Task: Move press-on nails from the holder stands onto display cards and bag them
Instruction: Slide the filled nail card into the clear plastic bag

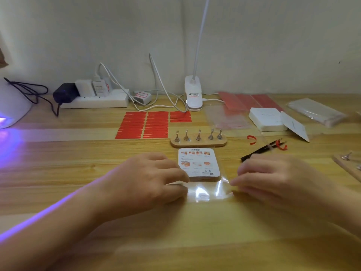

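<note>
A white display card (198, 162) with printed pictures lies face up inside a clear plastic bag (210, 190) on the wooden table. My left hand (154, 178) pinches the bag's open flap at its left edge. My right hand (273, 177) holds the flap at its right edge with curled fingers. The flap is creased and glossy between them. Just behind the card stands a wooden base (198, 142) with several metal holder stands (198, 134), small nail tips on their tops.
Red adhesive strip sheets (145, 125) lie behind left. Black tweezers (261, 149) and red scraps (252, 138) lie right. A white card stack (266, 119), clear bags (316, 111), a clip lamp (193, 94), a power strip (93, 101) and a glowing UV lamp (11, 106) line the back.
</note>
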{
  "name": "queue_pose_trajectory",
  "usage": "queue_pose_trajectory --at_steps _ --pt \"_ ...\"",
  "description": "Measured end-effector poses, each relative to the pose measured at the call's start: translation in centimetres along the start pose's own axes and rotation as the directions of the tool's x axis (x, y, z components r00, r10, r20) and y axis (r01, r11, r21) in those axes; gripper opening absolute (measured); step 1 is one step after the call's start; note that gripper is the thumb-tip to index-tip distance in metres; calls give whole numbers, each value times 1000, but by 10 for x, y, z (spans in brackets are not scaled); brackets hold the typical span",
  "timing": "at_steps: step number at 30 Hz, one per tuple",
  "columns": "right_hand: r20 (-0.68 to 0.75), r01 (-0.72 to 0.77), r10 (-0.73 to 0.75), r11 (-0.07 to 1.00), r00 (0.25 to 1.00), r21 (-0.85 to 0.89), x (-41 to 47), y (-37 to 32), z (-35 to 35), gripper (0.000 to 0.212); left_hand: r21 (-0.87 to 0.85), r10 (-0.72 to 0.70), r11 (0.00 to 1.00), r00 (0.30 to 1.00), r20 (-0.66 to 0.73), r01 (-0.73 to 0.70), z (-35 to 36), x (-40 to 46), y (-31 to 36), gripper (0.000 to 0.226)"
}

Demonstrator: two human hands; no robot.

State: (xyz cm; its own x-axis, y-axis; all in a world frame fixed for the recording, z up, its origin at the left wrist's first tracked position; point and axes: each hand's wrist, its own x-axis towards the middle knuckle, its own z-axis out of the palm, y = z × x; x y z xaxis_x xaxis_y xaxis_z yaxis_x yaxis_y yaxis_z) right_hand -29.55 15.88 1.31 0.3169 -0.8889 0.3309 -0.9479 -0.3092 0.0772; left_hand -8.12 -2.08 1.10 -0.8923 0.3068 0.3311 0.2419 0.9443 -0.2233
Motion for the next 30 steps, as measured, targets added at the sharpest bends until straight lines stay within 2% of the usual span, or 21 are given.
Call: queue_pose_trajectory --at_steps 2,4,7,10,13,16,18,22,25,30 --pt "-4 -30 31 997 1000 72 0 -4 6 13 -133 -167 978 984 -58 158 3 0 5 21" --pt "-39 -68 75 985 996 161 1 -7 11 28 -311 -357 898 928 -107 310 7 -2 9 19" --pt "-69 -129 156 946 985 297 5 -10 17 38 -537 -517 750 849 -111 387 15 -5 10 15" --pt "-57 -170 204 916 977 363 12 -12 20 44 -618 -622 652 775 -106 439 19 -4 10 10" --pt "-72 -142 187 901 980 409 18 -14 23 45 -638 -675 607 731 -99 474 20 -2 11 2" --pt "-111 -149 231 859 967 490 23 -17 28 31 -652 -703 577 705 -91 491 21 -2 12 13" --pt "-137 -190 321 800 937 569 26 -18 31 20 -659 -713 560 697 -76 502 22 -2 12 19" --pt "-127 -313 512 683 850 660 31 -20 35 19 -693 -720 519 693 -38 501 22 2 12 19" --pt "-86 -400 585 647 807 649 31 -21 37 16 -701 -723 488 690 9 520 23 5 11 24" --pt "1 -486 646 574 763 659 33 -20 38 17 -682 -738 431 666 110 591 26 13 8 12"
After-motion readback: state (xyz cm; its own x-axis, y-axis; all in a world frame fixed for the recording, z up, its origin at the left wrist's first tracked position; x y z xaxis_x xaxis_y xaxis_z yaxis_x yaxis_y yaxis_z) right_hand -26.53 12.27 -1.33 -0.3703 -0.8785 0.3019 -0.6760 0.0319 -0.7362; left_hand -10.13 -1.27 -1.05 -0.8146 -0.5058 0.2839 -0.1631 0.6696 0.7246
